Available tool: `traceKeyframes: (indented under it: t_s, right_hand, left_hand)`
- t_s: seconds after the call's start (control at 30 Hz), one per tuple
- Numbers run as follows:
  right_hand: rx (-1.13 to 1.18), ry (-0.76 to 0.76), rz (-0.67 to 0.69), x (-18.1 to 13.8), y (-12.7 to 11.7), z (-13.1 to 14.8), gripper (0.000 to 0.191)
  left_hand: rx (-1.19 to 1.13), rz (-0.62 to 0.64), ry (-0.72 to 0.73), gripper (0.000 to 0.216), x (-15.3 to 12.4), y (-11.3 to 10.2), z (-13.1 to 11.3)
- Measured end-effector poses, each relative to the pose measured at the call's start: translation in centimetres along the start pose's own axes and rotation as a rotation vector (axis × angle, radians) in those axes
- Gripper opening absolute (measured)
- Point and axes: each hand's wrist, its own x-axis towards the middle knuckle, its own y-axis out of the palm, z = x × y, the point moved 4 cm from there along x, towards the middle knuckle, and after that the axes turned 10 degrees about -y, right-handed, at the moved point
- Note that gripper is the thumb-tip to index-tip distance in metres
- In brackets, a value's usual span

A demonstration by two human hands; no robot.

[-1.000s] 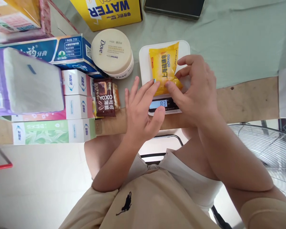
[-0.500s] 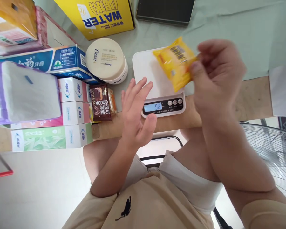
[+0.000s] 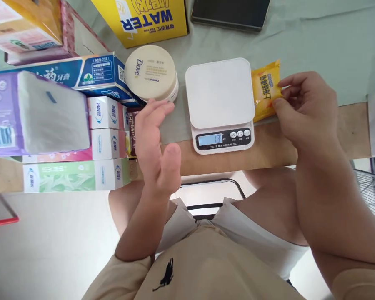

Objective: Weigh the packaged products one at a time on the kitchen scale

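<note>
Pinched at its right edge by my right hand (image 3: 309, 108) is a yellow snack packet (image 3: 266, 91). The packet lies just right of the white kitchen scale (image 3: 220, 93), close against its side. Nothing rests on the scale's plate, and its lit display (image 3: 210, 139) reads what looks like 13. My left hand (image 3: 158, 146) is raised with fingers stretched out and holds nothing. It hovers left of the scale, partly covering a brown cocoa snack packet (image 3: 132, 133) and the front of the round Dove tub (image 3: 150, 73).
Left of the hands stand a blue toothpaste box (image 3: 103, 75), several smaller cartons (image 3: 108, 143) and a purple tissue pack (image 3: 6, 112). A yellow WATER box (image 3: 150, 25) and a black flat device (image 3: 231, 12) lie at the back. A wire fan guard (image 3: 373, 196) is at right.
My right hand has carried the yellow packet from above the scale to its right side and lowered it. My left hand has moved left, away from the scale. The display number has changed.
</note>
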Motion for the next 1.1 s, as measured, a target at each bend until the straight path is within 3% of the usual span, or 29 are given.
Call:
traceKeyframes:
  t_s: [0.13, 0.2, 0.27, 0.37, 0.47, 0.57, 0.8, 0.97, 1.1]
  right_hand:
    - [-0.142, -0.155, -0.196, 0.4, -0.7, 2.9, 0.028]
    - [-0.041, -0.364, -0.305, -0.1, 0.2, 6.1, 0.024]
    - [0.098, -0.672, -0.313, -1.4, 2.5, 10.4, 0.017]
    - [0.058, -0.755, 0.031, -3.6, 8.3, 15.6, 0.016]
    - [-0.059, -0.691, 0.288, -5.7, 12.8, 18.2, 0.025]
    - [-0.075, -0.689, 0.38, -6.7, 14.8, 18.8, 0.028]
    - [-0.071, -0.749, 0.245, -6.5, 15.1, 18.6, 0.021]
    - [0.003, -0.749, 0.216, -6.0, 13.8, 18.3, 0.024]
    - [0.134, -0.841, 0.045, -5.6, 10.9, 17.8, 0.027]
  left_hand:
    - [0.012, -0.075, -0.083, 0.058, 0.1, -1.0, 0.5]
    - [0.019, -0.111, -0.08, 0.065, 0.4, -1.6, 1.0]
    - [-0.019, -0.109, -0.061, 0.066, 0.6, -2.3, 1.4]
    - [-0.138, -0.086, -0.101, 0.064, 0.3, -3.1, 1.7]
    - [-0.179, -0.074, -0.254, 0.063, -0.6, -3.5, 1.1]
    - [-0.098, -0.002, -0.372, 0.066, -1.5, -3.7, 0.5]
    - [-0.055, 0.038, -0.457, 0.065, -1.1, -4.8, 1.2]
    - [-0.018, -0.041, -0.339, 0.062, -1.2, -5.1, 0.0]
    - [-0.042, -0.123, -0.184, 0.051, -1.3, -4.4, -1.7]
